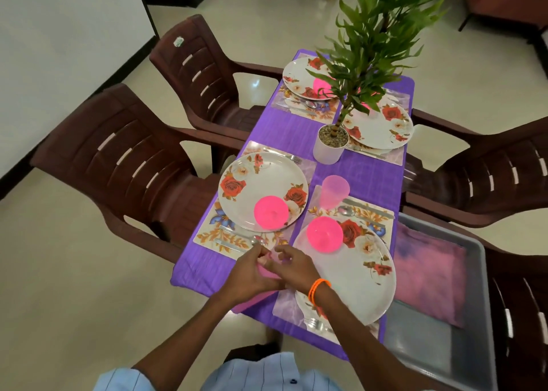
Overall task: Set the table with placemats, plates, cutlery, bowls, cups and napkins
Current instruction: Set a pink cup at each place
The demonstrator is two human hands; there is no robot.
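My left hand (252, 275) and my right hand (293, 267) meet over the near edge of the purple tablecloth (284, 129). Both grip a pink plastic cup (267, 272) lying sideways between them, mostly hidden by my fingers. Four floral placemats each carry a rose-pattern plate: near left (261, 180), near right (358, 278), far left (298, 76), far right (385, 129). A pink bowl sits upside down on the near-left plate (271, 212) and another on the near-right plate (324, 234). One pink cup (334, 191) stands above the near-right setting. Cutlery lies beside the plates, including a spoon (258, 240) just beyond my left hand.
A white pot (329, 150) with a tall green plant stands mid-table and hides part of the far settings. A grey tub (477, 295) holding folded pink cloths (427, 275) sits at the right. Brown plastic chairs (127, 165) line both sides of the table.
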